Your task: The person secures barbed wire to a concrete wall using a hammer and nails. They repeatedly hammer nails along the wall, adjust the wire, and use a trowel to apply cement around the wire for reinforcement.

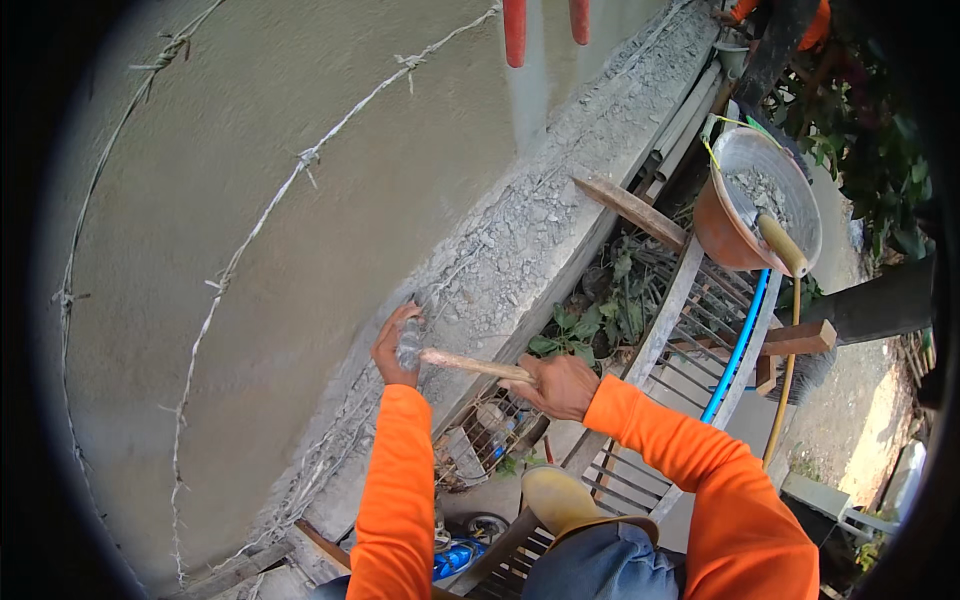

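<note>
My right hand [556, 384] grips the wooden handle of a hammer [476, 365], whose grey metal head [409, 345] is over my left hand [390, 346]. My left hand is curled low against the grey rendered wall [285, 285]; whatever its fingers hold is mostly hidden behind the hammer head, so I cannot tell whether they are closed on a tool. Beside both hands runs a concrete ledge [555, 289] covered with broken mortar rubble [495, 262].
Barbed wire [262, 214] crosses the wall side. A slatted ladder-like platform [637, 375] lies beneath me. A bucket of rubble [716, 225] with a wooden-handled tool [782, 244] stands at right. A wooden plank [630, 210] juts onto the ledge. Another person's orange sleeve [742, 9] shows at top right.
</note>
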The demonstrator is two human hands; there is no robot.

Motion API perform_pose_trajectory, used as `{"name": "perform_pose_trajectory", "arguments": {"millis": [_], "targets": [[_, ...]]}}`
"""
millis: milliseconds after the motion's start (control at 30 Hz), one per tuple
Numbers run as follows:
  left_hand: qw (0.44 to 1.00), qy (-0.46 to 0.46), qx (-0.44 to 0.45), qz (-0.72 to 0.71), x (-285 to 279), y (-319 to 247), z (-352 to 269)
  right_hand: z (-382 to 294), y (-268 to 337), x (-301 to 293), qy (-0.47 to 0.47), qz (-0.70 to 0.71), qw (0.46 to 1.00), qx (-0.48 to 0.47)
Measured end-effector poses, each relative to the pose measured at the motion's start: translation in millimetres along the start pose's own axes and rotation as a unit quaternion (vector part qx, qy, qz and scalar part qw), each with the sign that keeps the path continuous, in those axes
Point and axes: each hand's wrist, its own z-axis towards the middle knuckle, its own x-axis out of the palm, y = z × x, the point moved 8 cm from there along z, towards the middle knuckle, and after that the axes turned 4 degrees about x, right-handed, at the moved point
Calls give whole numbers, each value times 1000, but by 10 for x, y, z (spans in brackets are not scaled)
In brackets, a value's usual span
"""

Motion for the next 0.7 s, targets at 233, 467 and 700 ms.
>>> {"name": "perform_pose_trajectory", "arguments": {"millis": [233, 467, 700], "targets": [[994, 45, -83, 60, 90, 382, -71, 54, 85, -87, -69, 35, 997, -16], [981, -32, -132, -136, 68, 508, -228, -127, 0, 123, -27, 116, 993, -14], [992, 36, 45, 112, 214, 264, -52, -400, -22, 256, -75, 196, 977, -26]]}}
